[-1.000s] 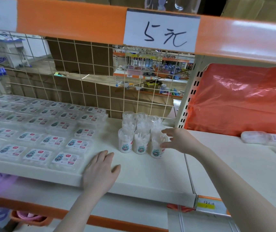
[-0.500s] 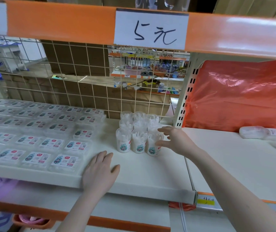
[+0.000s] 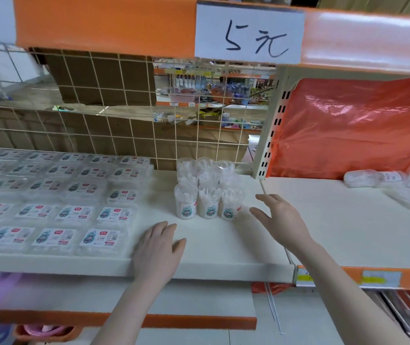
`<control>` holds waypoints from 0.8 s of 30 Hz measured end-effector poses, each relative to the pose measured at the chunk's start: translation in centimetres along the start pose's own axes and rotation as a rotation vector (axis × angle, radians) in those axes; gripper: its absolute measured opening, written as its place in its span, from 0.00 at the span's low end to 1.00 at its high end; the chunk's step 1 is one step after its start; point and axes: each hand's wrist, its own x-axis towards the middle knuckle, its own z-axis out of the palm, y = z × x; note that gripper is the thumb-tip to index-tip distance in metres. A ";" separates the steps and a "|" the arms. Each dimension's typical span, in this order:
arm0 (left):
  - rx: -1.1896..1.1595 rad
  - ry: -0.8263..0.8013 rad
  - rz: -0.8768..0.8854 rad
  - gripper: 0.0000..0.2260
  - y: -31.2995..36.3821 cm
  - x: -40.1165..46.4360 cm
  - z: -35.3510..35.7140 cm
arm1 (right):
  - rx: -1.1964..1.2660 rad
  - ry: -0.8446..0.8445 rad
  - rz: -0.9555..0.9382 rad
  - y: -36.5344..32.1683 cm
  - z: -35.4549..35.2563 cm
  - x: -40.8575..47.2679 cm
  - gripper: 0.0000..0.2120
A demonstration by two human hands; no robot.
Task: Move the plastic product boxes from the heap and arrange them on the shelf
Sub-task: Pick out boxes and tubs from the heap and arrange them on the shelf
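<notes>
The right hand (image 3: 277, 217) hovered open beside the round tubs (image 3: 209, 190), holding nothing; the left hand (image 3: 158, 247) lay flat on the shelf (image 3: 224, 245). Next, probably, a reach to the heap (image 3: 393, 180).

We see a cream-white shelf (image 3: 224, 247) under an orange rail (image 3: 99, 23) with a white sign (image 3: 248, 33) inked in black, clear flat boxes (image 3: 57, 215) bearing white labels with teal and red marks, and a translucent red-orange plastic sheet (image 3: 353, 125).
</notes>
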 end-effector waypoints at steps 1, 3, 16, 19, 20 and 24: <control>-0.005 0.003 0.030 0.21 0.1 -0.2 0.0 | -0.004 0.028 0.028 0.3 0.2 -0.9 0.21; -0.020 0.008 0.093 0.20 0.3 -0.6 0.0 | -0.023 0.073 0.085 0.9 0.7 -2.8 0.18; -0.054 -0.042 0.338 0.22 7.1 -3.0 0.1 | -0.115 0.221 0.251 5.6 -1.8 -11.5 0.15; -0.067 -0.049 0.370 0.23 10.8 -3.3 0.4 | -0.076 0.240 0.297 8.3 -3.8 -12.5 0.16; -0.072 -0.050 0.374 0.24 12.4 -3.5 0.7 | -0.076 0.240 0.297 9.5 -4.6 -12.9 0.17; -0.117 -0.055 0.382 0.24 20.0 -4.7 2.7 | -0.076 0.246 0.322 15.5 -8.5 -14.9 0.18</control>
